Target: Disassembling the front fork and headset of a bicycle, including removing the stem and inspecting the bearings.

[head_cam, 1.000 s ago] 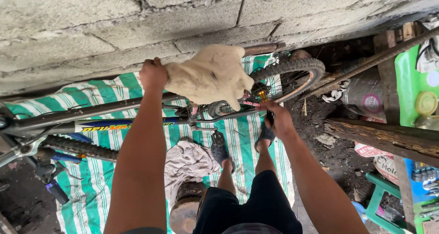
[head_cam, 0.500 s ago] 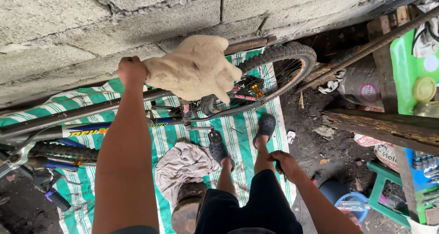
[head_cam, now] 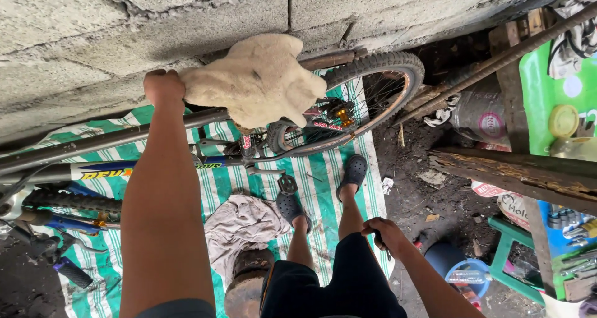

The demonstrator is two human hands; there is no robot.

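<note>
Head view: my left hand [head_cam: 163, 87] is stretched out toward 11 o'clock, its fingers clamped together on the edge of a cream fleecy cloth [head_cam: 258, 82] that drapes over the bicycle [head_cam: 261, 145] at 12 o'clock, against the grey block wall [head_cam: 124, 19]. The bicycle lies across the frame on a green-and-white striped mat [head_cam: 323, 187], its rear wheel [head_cam: 367, 100] toward 1 o'clock and a pedal [head_cam: 287, 184] near the centre. My right hand [head_cam: 384, 231] rests at my thigh at about 5 o'clock, fingers curled around something small and dark; I cannot tell what it is. A crumpled grey rag [head_cam: 239, 225] lies on the mat just beside my left foot. At 3 o'clock stands a green panel [head_cam: 547, 88] with a round yellow lid [head_cam: 564, 120] against it. Near it, at 2 o'clock, a grey sack [head_cam: 476, 116] carries a round pink label. At 4 o'clock sits a blue tub [head_cam: 469, 271].
</note>
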